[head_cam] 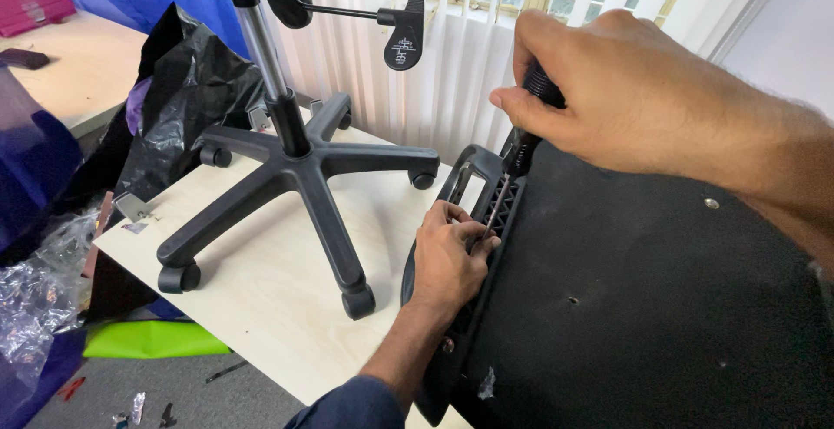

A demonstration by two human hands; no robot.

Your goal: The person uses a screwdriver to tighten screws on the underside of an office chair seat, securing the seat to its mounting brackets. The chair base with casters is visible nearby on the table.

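Your right hand [608, 82] grips a screwdriver [512, 168] tight; left fingers [460, 221] pinch its tip at the armrest [460, 186], wheeled base [295, 177] still unattached

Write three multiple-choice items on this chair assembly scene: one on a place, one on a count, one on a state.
1. Where does the chair base stand?
A. on the light wooden table
B. on the floor
C. on the seat

2. How many legs does the base have?
A. three
B. four
C. five

3. What is the right hand doing?
A. resting open
B. gripping the screwdriver
C. holding a castor

Answers: 1 A, its castors sit on the tabletop; 2 C, five spokes leave the hub; 3 B, its fingers close on the handle while the left hand steadies the shaft at the black seat.
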